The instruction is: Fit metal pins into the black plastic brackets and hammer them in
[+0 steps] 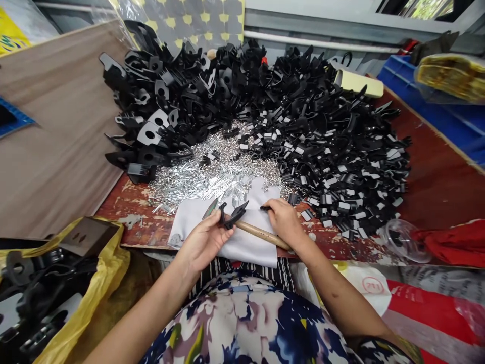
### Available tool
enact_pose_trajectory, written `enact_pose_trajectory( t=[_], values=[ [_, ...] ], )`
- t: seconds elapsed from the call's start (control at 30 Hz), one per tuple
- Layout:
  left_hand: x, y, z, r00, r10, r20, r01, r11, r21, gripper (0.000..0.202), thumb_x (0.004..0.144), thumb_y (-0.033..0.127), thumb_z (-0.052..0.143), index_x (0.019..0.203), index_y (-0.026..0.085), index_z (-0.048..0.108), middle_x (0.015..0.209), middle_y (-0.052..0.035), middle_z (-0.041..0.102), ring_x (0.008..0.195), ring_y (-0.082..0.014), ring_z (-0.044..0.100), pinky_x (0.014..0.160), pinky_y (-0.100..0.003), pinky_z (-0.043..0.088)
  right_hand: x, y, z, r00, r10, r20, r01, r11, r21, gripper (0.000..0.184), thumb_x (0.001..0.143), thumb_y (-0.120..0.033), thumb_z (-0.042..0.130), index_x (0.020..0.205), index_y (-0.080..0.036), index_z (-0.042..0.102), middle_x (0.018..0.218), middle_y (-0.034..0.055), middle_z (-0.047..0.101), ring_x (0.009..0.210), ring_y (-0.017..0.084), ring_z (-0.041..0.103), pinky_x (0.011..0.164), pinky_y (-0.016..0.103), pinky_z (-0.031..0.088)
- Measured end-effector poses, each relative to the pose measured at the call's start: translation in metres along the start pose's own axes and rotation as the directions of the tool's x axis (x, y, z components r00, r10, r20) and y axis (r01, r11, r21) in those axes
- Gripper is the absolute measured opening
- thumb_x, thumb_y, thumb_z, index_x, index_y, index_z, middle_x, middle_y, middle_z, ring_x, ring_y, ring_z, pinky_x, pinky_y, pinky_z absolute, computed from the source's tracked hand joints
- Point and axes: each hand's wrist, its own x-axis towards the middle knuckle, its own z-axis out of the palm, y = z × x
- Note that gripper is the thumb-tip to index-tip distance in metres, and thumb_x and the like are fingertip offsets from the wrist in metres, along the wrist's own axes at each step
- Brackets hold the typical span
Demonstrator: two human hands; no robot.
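Observation:
My left hand (204,241) is closed on a black plastic clip piece (232,214) held over a white cloth (242,237). A hammer with a wooden handle (261,233) lies across the cloth under both hands. My right hand (285,221) rests on the handle and pinches a small black part (265,208) at its fingertips. Just beyond the cloth lies a heap of small silver metal pins (217,169). Behind it are a pile of large black plastic pieces (162,111) on the left and a pile of smaller black clips with white tabs (333,151) on the right.
The worn red table (435,187) ends at a brown board (49,131) on the left. A yellow bag (102,273) with black parts sits at lower left. Blue crates (447,116) stand at the right, red cloth (454,242) and a clear plastic cup (401,240) near the front right.

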Motion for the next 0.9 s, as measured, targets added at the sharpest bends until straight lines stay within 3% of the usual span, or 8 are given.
enact_pose_trajectory(
  t=[0.13,0.3,0.37,0.4,0.47,0.57,0.7,0.9],
  values=[
    [0.0,0.002,-0.011,0.999,0.046,0.028,-0.046,0.999,0.01,0.004,0.089,0.014,0.07,0.087,0.011,0.069,0.085,-0.0079,0.074,0.069,-0.0197,0.074,0.06,-0.024,0.064,-0.008,-0.003,-0.001,0.995,-0.053,0.086,0.054,0.999,-0.003,0.025,0.082,0.0,0.049,0.087,-0.02,0.063,0.092,0.0088,0.071,0.096,0.024,0.064,0.085,0.031,0.047],
    [-0.002,0.001,-0.018,0.998,0.055,0.018,-0.055,0.998,0.024,0.015,0.08,0.019,0.083,0.088,0.011,0.073,0.089,-0.0073,0.074,0.07,-0.0187,0.073,0.059,-0.024,0.063,-0.014,0.002,-0.023,0.973,0.025,0.228,-0.041,0.997,0.068,0.017,0.097,-0.015,0.05,0.11,-0.021,0.06,0.103,0.0078,0.076,0.089,0.022,0.071,0.077,0.031,0.049],
    [-0.005,-0.002,-0.018,0.997,0.071,0.034,-0.073,0.996,0.054,0.021,0.074,0.022,0.088,0.087,0.012,0.074,0.089,-0.0061,0.073,0.07,-0.0166,0.07,0.059,-0.024,0.063,-0.014,0.005,-0.032,0.962,-0.027,0.273,-0.018,0.987,0.16,0.015,0.098,-0.018,0.052,0.108,-0.023,0.062,0.108,0.0063,0.077,0.096,0.022,0.072,0.083,0.032,0.051],
    [-0.007,-0.003,-0.018,0.996,0.082,0.045,-0.086,0.993,0.083,0.023,0.072,0.023,0.09,0.086,0.013,0.075,0.088,-0.0053,0.072,0.069,-0.0152,0.068,0.059,-0.024,0.063,-0.013,0.007,-0.036,0.97,-0.068,0.234,0.02,0.979,0.201,0.013,0.097,-0.019,0.055,0.104,-0.023,0.065,0.106,0.005,0.077,0.097,0.022,0.071,0.086,0.034,0.052],
    [-0.012,-0.007,-0.016,0.991,0.1,0.084,-0.113,0.979,0.171,0.024,0.071,0.026,0.091,0.084,0.013,0.077,0.086,-0.0038,0.07,0.068,-0.012,0.064,0.061,-0.023,0.062,-0.009,0.006,-0.042,0.996,-0.084,0.016,0.077,0.963,0.26,0.009,0.093,-0.021,0.062,0.095,-0.024,0.071,0.098,0.0034,0.078,0.094,0.022,0.071,0.088,0.037,0.053],
    [-0.018,-0.012,-0.012,0.98,0.105,0.169,-0.157,0.931,0.33,0.025,0.072,0.034,0.09,0.081,0.013,0.078,0.084,-0.0024,0.066,0.065,-0.0085,0.06,0.062,-0.018,0.057,-0.002,-0.007,-0.044,0.938,0.013,-0.345,0.102,0.944,0.315,0.013,0.093,-0.022,0.064,0.1,-0.025,0.075,0.099,0.0038,0.078,0.093,0.021,0.072,0.09,0.04,0.056],
    [-0.021,-0.019,-0.005,0.969,0.099,0.226,-0.194,0.872,0.449,0.028,0.072,0.041,0.089,0.079,0.016,0.078,0.086,-0.001,0.062,0.064,-0.0077,0.059,0.063,-0.019,0.054,0.003,-0.036,-0.031,0.938,-0.123,-0.325,0.23,0.921,0.315,0.025,0.096,-0.015,0.056,0.107,-0.026,0.075,0.104,0.0025,0.079,0.098,0.02,0.073,0.111,0.049,0.049],
    [-0.022,-0.024,-0.001,0.951,0.149,0.27,-0.254,0.875,0.413,0.026,0.077,0.041,0.085,0.087,0.019,0.078,0.096,-0.0021,0.058,0.075,-0.0118,0.06,0.069,-0.026,0.06,-0.004,-0.067,-0.008,0.936,-0.179,-0.304,0.292,0.876,0.384,0.028,0.093,-0.012,0.056,0.109,-0.027,0.074,0.097,0.0003,0.079,0.093,0.019,0.073,0.117,0.055,0.043]
  ],
)
